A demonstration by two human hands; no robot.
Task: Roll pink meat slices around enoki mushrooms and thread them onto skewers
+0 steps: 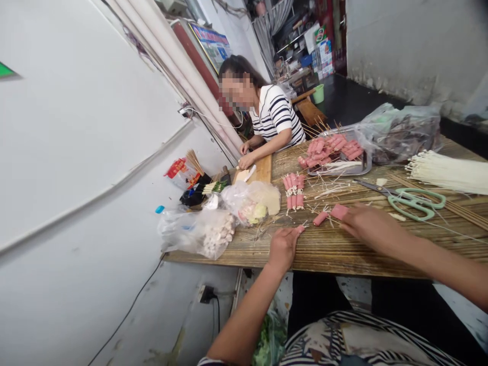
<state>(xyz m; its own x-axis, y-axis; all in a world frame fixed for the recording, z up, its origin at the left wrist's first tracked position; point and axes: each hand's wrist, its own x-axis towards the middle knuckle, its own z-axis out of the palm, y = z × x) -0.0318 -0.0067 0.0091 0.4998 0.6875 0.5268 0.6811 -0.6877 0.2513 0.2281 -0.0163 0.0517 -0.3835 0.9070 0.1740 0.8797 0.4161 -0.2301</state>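
Note:
My left hand (284, 248) is closed, its fingertips pinching a small pink meat roll (301, 229) with pale mushroom stems poking out. To its right, my right hand (362, 223) is closed on a flat-looking pink meat piece (338, 211) whose far side shows past the fingers; its palm is hidden. Between the hands lies another pink meat roll (320, 218) on the wooden table (328, 251). Beyond them, several skewered meat rolls (293, 182) with enoki ends sit in rows. Loose enoki strands (330, 190) are scattered nearby.
Green-handled scissors (417, 201) lie beyond my right hand, near an enoki bundle (448, 172) and bamboo skewers (465, 211). A metal tray (366, 165) holds more skewered rolls. Plastic bags (198, 231) stand at the left. Across the table, a person (276, 114) works at a cutting board (264, 170).

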